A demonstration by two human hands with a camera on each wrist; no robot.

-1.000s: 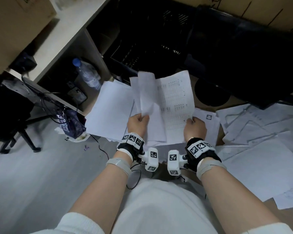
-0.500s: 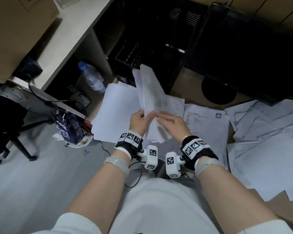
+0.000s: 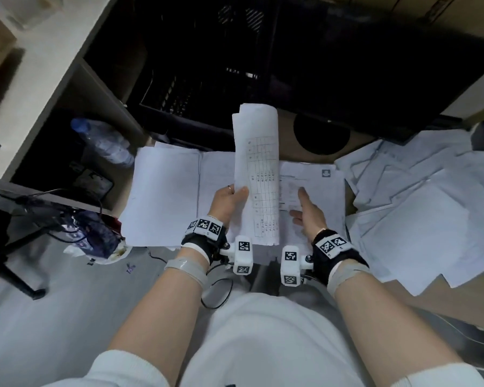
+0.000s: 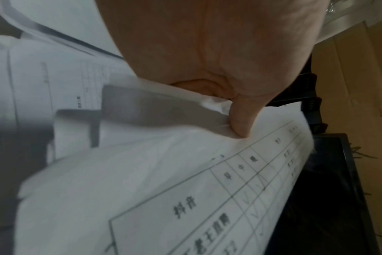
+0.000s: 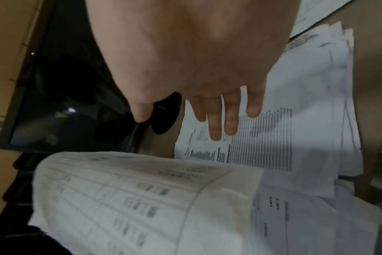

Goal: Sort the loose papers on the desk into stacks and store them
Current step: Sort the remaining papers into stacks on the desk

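My left hand (image 3: 231, 198) grips a bundle of white sheets (image 3: 259, 174) by its left edge, thumb on top, as the left wrist view shows (image 4: 240, 124). The top sheet bears a printed table (image 4: 240, 198) and the bundle curves upward over the desk. To its right my right hand (image 3: 305, 210) is open with straight fingers (image 5: 229, 120), hovering over a printed sheet (image 3: 319, 188) on the desk and holding nothing. A flat stack of white paper (image 3: 162, 196) lies left of the held bundle. Loose papers (image 3: 419, 208) are scattered on the right.
A black monitor (image 3: 375, 71) with a round base (image 3: 322, 135) stands behind the papers. A black mesh crate (image 3: 196, 88) sits at the back centre. A water bottle (image 3: 104, 142) lies in the shelf compartment on the left. Cables and a bag (image 3: 92, 236) are by the desk's left edge.
The right hand has let go of the bundle and moved right, opening over the desk sheet. The left hand now holds the gathered sheets alone, turned more upright.
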